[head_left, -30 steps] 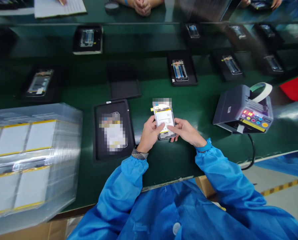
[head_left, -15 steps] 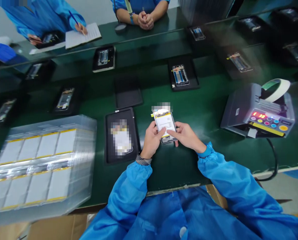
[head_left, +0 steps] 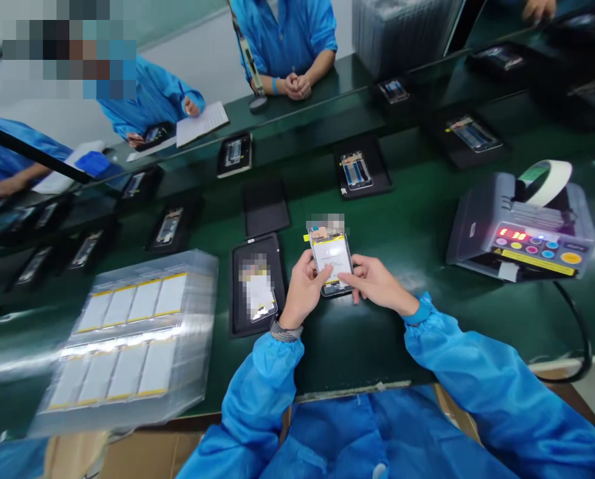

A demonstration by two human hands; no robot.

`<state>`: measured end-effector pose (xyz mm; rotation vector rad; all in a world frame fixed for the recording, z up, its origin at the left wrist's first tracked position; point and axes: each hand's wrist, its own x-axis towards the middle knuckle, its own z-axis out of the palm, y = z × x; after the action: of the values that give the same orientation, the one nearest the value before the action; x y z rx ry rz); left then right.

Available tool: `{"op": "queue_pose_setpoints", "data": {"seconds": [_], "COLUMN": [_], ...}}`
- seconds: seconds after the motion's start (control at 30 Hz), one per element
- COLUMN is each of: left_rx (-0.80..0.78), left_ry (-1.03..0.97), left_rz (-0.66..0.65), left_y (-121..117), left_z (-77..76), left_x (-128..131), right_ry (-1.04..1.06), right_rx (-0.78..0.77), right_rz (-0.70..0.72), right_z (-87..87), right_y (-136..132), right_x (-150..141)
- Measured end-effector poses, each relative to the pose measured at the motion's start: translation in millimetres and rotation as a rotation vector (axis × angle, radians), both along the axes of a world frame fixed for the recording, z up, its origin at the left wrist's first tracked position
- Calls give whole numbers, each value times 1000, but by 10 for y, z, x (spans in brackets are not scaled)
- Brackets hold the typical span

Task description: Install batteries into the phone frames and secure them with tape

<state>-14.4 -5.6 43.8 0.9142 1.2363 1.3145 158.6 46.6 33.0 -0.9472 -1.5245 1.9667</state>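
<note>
Over the green bench, both of my hands are closed on an opened smartphone point(head_left: 331, 253). A white battery with yellow strips fills much of it, and a yellow tab sticks out at its upper left. My left hand point(head_left: 305, 283) grips the left edge, its thumb pressed on the battery's lower part. At the lower right, my right hand point(head_left: 377, 283) holds the edge, thumb by the battery's lower corner; some fingers are hidden underneath. Left of the hands, another opened phone point(head_left: 258, 296) lies in a black tray point(head_left: 236, 266).
A clear plastic tray stack point(head_left: 198, 346) with several white batteries stands at the left. To the right is a tape dispenser point(head_left: 522, 226) with a cable. Black trays with opened phones point(head_left: 356, 171) line the bench. Co-workers in blue point(head_left: 297, 40) sit opposite.
The camera view has turned, so the bench things appear shifted rightward and more co-workers show at left. My hands stay on the smartphone; my right thumb has slid a little outward.
</note>
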Motion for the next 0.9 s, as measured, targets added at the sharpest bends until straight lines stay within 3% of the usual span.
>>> {"op": "queue_pose_setpoints", "data": {"seconds": [0.13,0.23,0.3,0.37,0.43,0.5,0.6,0.73,0.9], "left_rx": [32,53,-2,-129,-199,-250,-323,-403,-497], "left_ry": [25,79,154,272,334,376,458,661,1043], "left_rz": [-51,71,205,331,407,441,444,456,469], "left_y": [140,434,692,939,1135,1281,1462,1657,1636], "left_z": [199,306,360,396,402,368,253,85,-38], "left_x": [-253,-721,-1098,-1456,-1747,-1950,-2117,-2262,-2381], "right_ry": [36,-17,-168,-448,-728,-934,-1076,-1122,-1141], "right_rx": [-3,100,289,519,655,683,689,786,757], "right_rz": [-43,-155,-354,-615,-746,-745,-658,-610,-621], "right_z": [72,182,244,277,265,200,19,-221,-296], "right_y": [120,509,903,1331,1717,2010,2262,2392,2494], "right_x": [-121,-245,-314,-378,-447,-518,-590,-601,-619]}}
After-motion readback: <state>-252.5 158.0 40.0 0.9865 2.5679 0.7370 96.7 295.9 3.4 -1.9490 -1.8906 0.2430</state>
